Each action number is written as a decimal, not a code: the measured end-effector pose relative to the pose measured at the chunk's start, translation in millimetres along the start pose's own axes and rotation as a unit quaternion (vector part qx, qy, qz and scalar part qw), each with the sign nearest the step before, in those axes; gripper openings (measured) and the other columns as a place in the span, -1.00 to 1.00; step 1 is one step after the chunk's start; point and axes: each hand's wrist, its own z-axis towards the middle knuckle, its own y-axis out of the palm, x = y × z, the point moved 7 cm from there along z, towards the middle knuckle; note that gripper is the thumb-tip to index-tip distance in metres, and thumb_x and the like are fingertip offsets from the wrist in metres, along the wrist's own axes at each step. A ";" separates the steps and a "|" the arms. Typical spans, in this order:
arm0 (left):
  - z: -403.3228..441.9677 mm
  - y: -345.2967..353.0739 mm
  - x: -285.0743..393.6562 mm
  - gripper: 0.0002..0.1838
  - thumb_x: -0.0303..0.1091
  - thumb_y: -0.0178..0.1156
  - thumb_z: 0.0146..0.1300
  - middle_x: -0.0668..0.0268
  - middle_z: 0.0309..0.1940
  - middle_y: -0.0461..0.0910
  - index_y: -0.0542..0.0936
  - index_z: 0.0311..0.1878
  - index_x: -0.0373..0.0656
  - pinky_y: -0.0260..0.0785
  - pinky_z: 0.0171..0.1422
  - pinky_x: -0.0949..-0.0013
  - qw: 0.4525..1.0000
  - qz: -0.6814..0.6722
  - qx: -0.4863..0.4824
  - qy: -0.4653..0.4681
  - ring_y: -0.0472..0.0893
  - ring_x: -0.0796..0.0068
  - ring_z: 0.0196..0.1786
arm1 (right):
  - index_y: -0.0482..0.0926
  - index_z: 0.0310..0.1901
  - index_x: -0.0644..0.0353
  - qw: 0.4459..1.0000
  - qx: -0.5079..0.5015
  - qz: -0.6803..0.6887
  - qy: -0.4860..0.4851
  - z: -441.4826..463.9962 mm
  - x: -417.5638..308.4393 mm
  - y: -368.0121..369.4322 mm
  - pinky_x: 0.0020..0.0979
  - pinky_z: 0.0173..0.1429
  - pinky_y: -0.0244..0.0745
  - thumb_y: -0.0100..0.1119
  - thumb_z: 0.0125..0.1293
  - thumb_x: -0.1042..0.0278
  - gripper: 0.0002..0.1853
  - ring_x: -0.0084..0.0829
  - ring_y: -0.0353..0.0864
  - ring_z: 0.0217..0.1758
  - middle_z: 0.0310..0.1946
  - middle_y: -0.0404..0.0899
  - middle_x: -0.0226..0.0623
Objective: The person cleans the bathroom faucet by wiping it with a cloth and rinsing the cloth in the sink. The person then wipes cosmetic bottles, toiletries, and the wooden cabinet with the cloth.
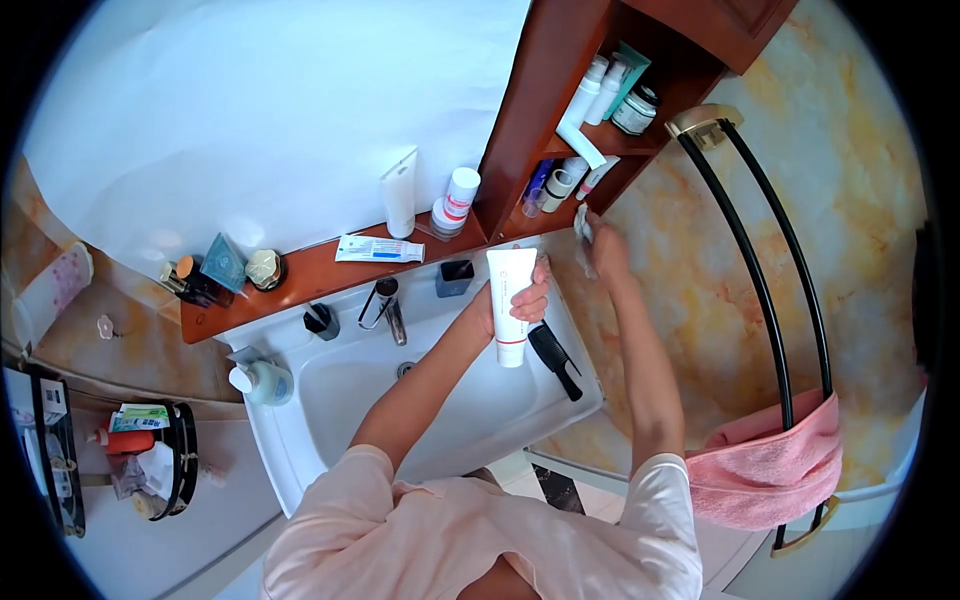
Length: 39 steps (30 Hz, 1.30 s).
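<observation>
My left hand (528, 297) is wrapped round a white squeeze tube (511, 335) with red markings, held upright above the right part of the sink (335, 400). My right hand (607, 248) reaches to the lower edge of the brown wall cabinet (515, 150). A crumpled white cloth or tissue (583, 228) is in its fingers, close to the bottom shelf. On that shelf stand several small containers, among them a white jar (557, 188) and a small tube (597, 178). Below the left hand, a black comb (555, 360) lies on the sink's right rim.
The wooden ledge (310, 275) carries a toothpaste tube (380, 249), a standing white tube (399, 195), a white bottle (461, 190) and jars. A faucet (391, 310) and pump bottle (262, 382) are at the sink. A pink towel (765, 465) hangs on black rails at right.
</observation>
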 end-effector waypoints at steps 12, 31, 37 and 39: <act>-3.6 -18.9 1.6 -0.38 0.22 -0.34 0.42 0.36 -0.67 0.31 0.49 -0.26 -0.15 0.21 -0.46 0.47 0.976 0.166 0.141 -0.030 0.30 0.52 -0.62 | 0.38 0.23 0.06 0.998 -0.024 -0.056 -0.017 -10.2 -15.6 -4.8 -0.10 -0.14 0.51 0.19 0.08 0.42 -0.41 -0.04 0.62 -0.21 -0.20 0.60 -0.02; -22.6 21.8 38.5 -0.79 -0.42 0.32 0.13 0.38 -0.34 0.61 0.56 -0.19 -0.25 0.43 -0.12 0.52 0.636 0.704 0.313 0.047 0.56 0.66 -0.24 | 0.51 0.03 0.05 0.992 0.007 -0.111 -0.054 21.0 -23.1 -6.0 -0.07 -0.17 0.52 0.07 0.18 0.44 -0.66 -0.01 0.62 -0.23 -0.28 0.59 -0.01; -18.9 8.9 52.0 -0.78 -0.42 0.30 0.13 0.27 -0.33 0.66 0.54 -0.19 -0.29 0.47 -0.23 0.49 0.672 0.652 0.336 0.104 0.62 0.60 -0.30 | 0.51 0.09 0.00 0.991 -0.022 -0.100 -0.084 6.7 -36.8 -8.3 -0.09 -0.16 0.53 0.12 0.11 0.47 -0.56 -0.03 0.63 -0.23 -0.23 0.59 0.00; -16.8 5.9 56.6 -0.77 -0.42 0.30 0.14 0.25 -0.33 0.66 0.54 -0.17 -0.29 0.47 -0.23 0.49 0.674 0.644 0.343 0.117 0.62 0.60 -0.29 | 0.50 0.10 0.04 0.991 -0.023 -0.091 -0.094 -11.3 -50.0 -20.7 -0.10 -0.15 0.54 0.12 0.13 0.46 -0.57 -0.01 0.63 -0.22 -0.18 0.57 0.04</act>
